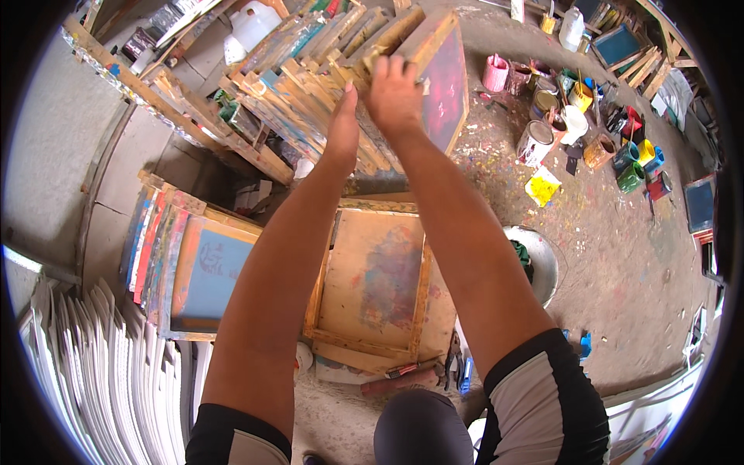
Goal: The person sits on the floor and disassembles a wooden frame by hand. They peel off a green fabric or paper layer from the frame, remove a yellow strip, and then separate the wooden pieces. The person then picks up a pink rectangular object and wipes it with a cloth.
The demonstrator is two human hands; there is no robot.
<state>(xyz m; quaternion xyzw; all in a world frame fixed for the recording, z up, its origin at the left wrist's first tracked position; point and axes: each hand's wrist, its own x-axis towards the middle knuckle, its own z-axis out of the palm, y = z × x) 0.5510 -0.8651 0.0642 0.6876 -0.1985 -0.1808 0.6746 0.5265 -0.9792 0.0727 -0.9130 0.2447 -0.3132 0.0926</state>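
A row of wooden screen-printing frames [310,85] leans together at the top, their paint-stained edges facing me. My right hand [394,97] bends its fingers over the edge of a screen frame [446,85] at the row's right end, whose mesh is stained pink and purple. Beside it, my left hand [343,132] rests against the frame edges, with one digit stretched upward; its other fingers are mostly hidden. Below my forearms lies a bare wooden frame [422,298] on a paint-stained board [353,271].
More screen frames [205,263] stand at left, above stacked white sheets [116,356]. Paint cans [535,143] and a yellow-smeared paper [542,186] sit on the floor at right. A metal basin [546,267] holds dark cloth. Pliers [452,360] lie near my knee.
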